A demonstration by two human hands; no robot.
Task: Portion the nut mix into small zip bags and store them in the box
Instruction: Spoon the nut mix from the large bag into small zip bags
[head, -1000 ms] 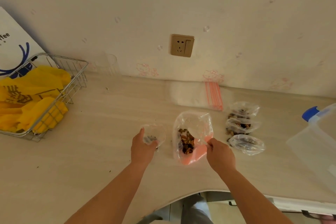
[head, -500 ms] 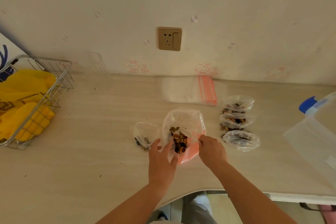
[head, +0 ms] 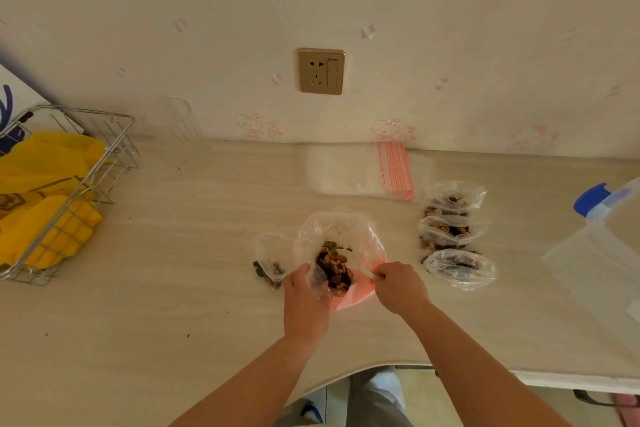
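Observation:
A large clear bag of nut mix (head: 337,236) stands open at the table's middle, nuts (head: 333,266) piled inside. My left hand (head: 304,295) grips its near left rim. My right hand (head: 398,282) pinches the handle of a white plastic spoon (head: 351,258) whose bowl rests on the nuts. A small zip bag (head: 273,253) with a few nuts lies just left of the big bag. Three small bags holding nuts (head: 453,234) lie in a column to the right. The clear storage box (head: 602,263) with a blue latch sits at the far right.
A stack of empty zip bags with red seals (head: 360,172) lies by the wall. A wire basket (head: 65,191) with yellow bags stands at the left. A clear cup (head: 171,121) stands near the wall. Crumbs dot the table. The curved table edge is near me.
My left hand left the small zip bag and moved right to grip the big bag's rim. My right hand brought the spoon into the nuts.

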